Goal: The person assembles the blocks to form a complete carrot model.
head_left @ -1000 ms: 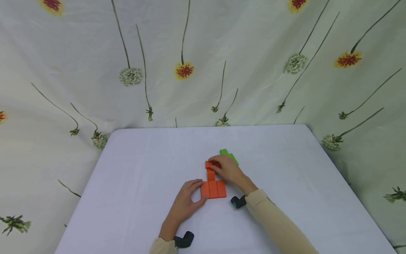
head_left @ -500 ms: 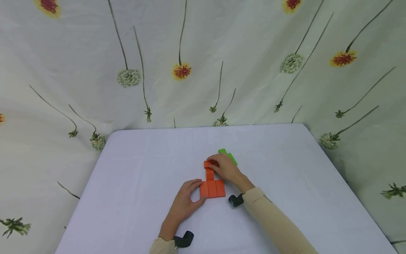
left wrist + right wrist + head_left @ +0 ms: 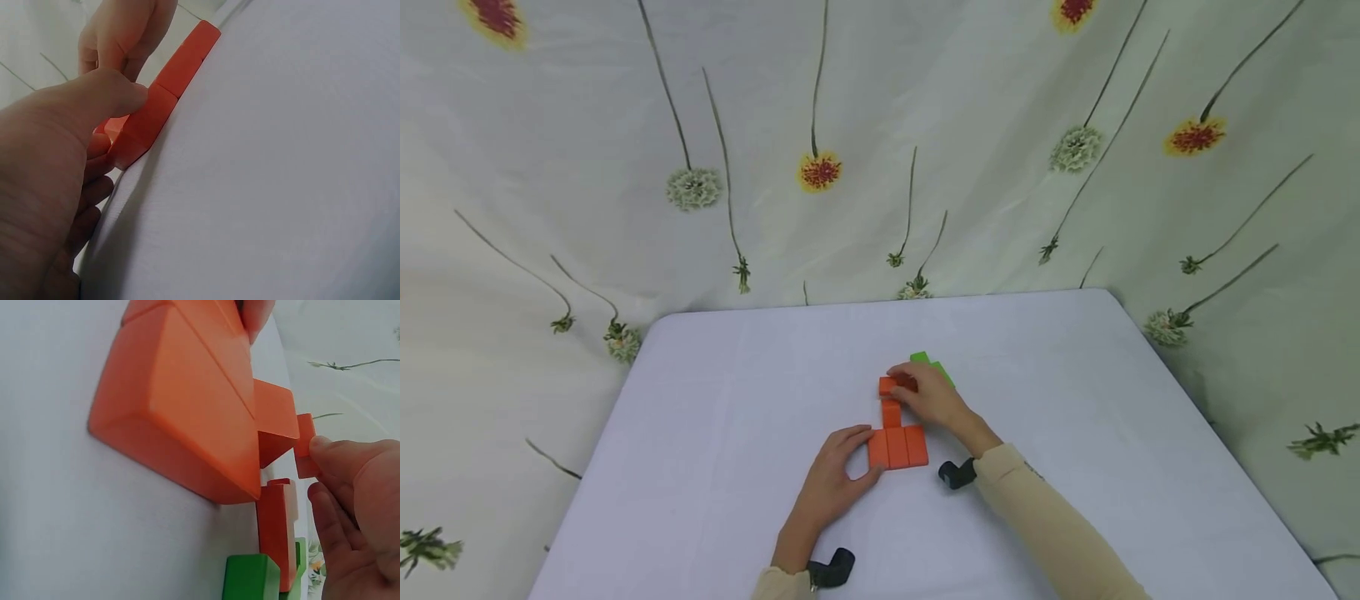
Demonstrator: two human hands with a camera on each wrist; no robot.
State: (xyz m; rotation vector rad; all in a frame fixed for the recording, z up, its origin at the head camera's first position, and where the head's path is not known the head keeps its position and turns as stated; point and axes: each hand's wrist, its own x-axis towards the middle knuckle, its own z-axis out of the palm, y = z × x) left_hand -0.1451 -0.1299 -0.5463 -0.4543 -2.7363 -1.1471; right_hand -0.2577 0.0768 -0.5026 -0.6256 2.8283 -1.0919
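Note:
Three orange blocks [image 3: 898, 447] lie side by side on the table, forming a rectangle. My left hand [image 3: 835, 475] grips the left one, thumb at its near corner and fingers at its far corner. In the left wrist view the thumb [image 3: 134, 97] presses on the orange side. Another orange block [image 3: 275, 412] projects from the row's far side. Beyond it, my right hand [image 3: 932, 396] pinches a small orange block [image 3: 304, 434] between thumb and fingers. One more orange block [image 3: 275, 531] lies under the right hand, mostly hidden in the head view.
Green blocks [image 3: 942, 372] lie just past the right hand, partly covered by it. A white-covered table [image 3: 715, 433] carries everything. Behind its far edge hangs a flower-print cloth [image 3: 760, 208]. Black wrist cameras [image 3: 957, 474] stick out from both wrists.
The head view has drifted, shifting the scene slightly left. Both hands keep their holds, and the small orange block has barely moved relative to the others.

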